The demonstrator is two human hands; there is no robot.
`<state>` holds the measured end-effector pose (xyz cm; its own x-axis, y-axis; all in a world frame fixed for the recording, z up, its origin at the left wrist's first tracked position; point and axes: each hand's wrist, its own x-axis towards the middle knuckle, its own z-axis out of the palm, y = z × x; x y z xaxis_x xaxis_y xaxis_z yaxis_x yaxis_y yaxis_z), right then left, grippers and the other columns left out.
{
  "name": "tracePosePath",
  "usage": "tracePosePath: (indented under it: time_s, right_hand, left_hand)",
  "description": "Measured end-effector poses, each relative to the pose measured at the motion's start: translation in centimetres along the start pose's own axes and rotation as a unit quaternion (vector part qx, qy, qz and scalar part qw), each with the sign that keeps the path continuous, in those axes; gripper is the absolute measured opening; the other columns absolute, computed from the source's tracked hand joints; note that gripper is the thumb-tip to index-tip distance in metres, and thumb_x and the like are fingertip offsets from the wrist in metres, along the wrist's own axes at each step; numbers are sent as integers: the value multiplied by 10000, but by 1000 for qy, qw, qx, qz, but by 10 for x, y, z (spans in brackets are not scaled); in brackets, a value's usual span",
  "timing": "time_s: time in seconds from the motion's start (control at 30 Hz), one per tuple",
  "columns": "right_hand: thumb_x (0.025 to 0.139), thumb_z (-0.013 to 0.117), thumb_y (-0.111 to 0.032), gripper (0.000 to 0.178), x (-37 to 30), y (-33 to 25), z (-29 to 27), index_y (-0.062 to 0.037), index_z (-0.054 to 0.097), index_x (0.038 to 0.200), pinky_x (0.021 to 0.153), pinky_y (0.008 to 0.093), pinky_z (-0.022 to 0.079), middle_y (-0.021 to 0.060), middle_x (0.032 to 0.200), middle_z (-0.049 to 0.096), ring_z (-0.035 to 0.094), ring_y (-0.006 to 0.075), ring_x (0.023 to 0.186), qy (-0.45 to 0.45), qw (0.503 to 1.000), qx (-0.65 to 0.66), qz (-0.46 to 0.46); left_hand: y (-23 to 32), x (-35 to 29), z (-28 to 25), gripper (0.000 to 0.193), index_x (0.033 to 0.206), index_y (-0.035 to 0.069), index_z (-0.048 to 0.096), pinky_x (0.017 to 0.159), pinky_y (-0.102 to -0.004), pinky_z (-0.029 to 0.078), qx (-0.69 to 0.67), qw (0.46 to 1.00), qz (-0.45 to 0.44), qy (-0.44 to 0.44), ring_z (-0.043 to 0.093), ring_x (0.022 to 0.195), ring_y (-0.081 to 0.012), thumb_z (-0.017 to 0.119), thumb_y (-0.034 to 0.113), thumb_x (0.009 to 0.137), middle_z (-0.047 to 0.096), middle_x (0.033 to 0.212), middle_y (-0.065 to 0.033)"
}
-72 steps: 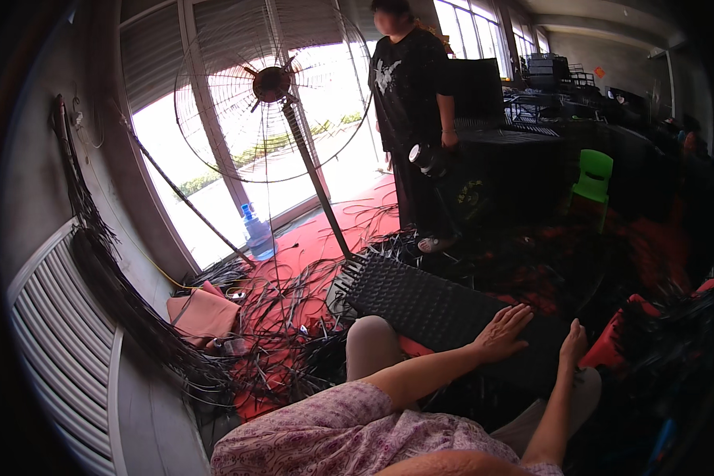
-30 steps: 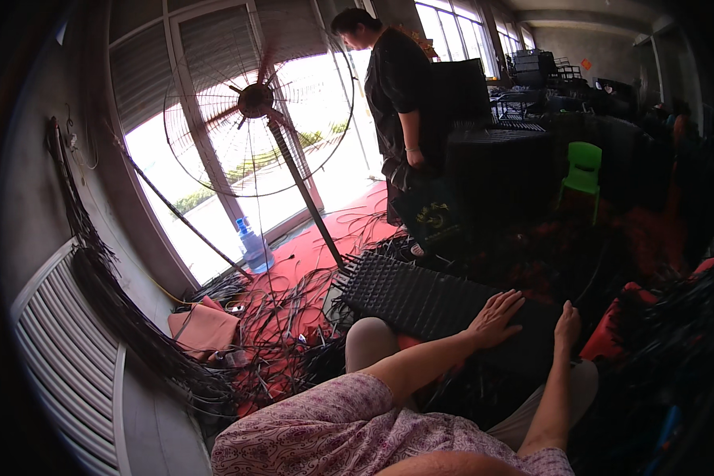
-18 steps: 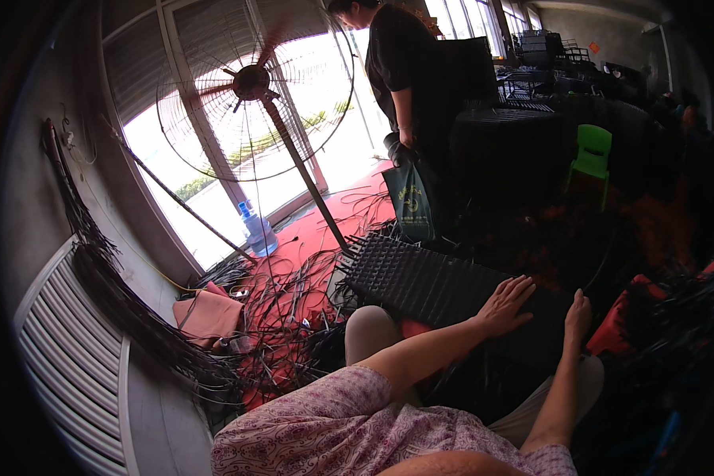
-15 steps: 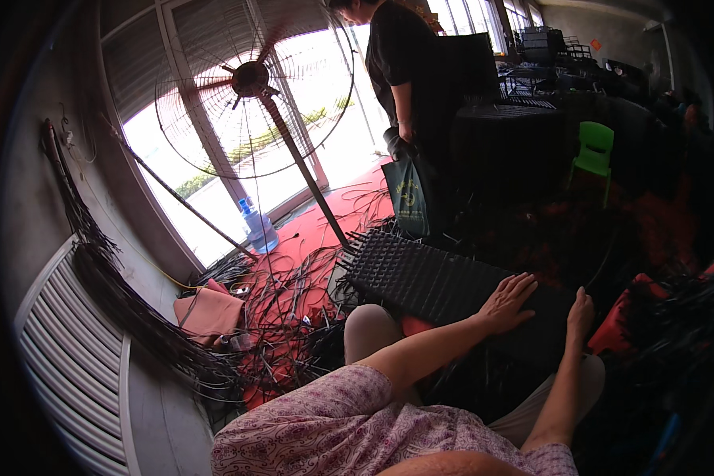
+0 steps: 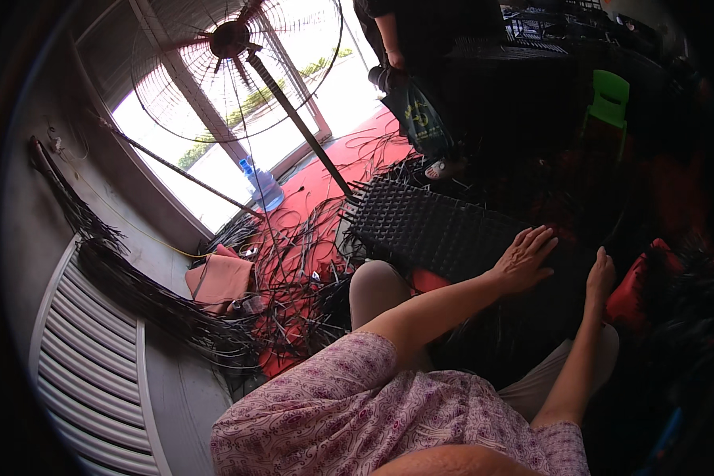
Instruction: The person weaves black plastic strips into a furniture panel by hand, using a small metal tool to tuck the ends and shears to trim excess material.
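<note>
A black woven panel (image 5: 428, 222), with loose strip ends along its far left edge, slants across in front of my knees. My left hand (image 5: 526, 260) lies flat on its near right part, fingers stretched out. At the panel's dark right side is my right hand (image 5: 600, 278), upright with its fingers drawn together. A thin dark strip may run up from those fingers, but the shadow hides what they grip. The panel's right end fades into black.
Black strips (image 5: 293, 262) litter the red floor; more hang along the left wall above a slatted radiator (image 5: 95, 349). Beyond the panel stand a large fan (image 5: 230, 40), a blue water jug (image 5: 263, 189), a person carrying a dark green bag (image 5: 422, 123) and a green chair (image 5: 609, 99).
The view has tipped downward, so the scene sits higher. The person's bag has turned and a shoe shows below it. Both my hands keep nearly the same places at the panel.
</note>
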<state>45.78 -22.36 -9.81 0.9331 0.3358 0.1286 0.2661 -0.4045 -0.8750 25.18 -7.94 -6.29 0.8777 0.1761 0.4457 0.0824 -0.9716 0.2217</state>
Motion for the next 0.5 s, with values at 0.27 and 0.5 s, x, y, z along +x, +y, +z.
tracePosePath:
  time_s: [0.27, 0.5]
  right_hand:
    - [1065, 423, -550, 635, 9, 18, 3, 8, 710, 1165, 913, 513, 499, 258, 1129, 717, 653, 464, 1059, 10, 999, -29, -20]
    - [1074, 447, -494, 609, 19, 16, -6, 49, 693, 1204, 995, 444, 473, 262, 1201, 700, 635, 430, 1152, -24, 999, 32, -32]
  left_hand:
    - [2, -6, 14, 797, 1584, 20, 397, 1297, -489, 160, -4, 1000, -19, 4, 219, 1583, -330, 686, 412, 953, 312, 1668, -193]
    - [18, -6, 2, 778, 1558, 8, 426, 1284, -504, 184, -7, 999, -14, 48, 245, 1565, -348, 702, 397, 943, 344, 1637, -200]
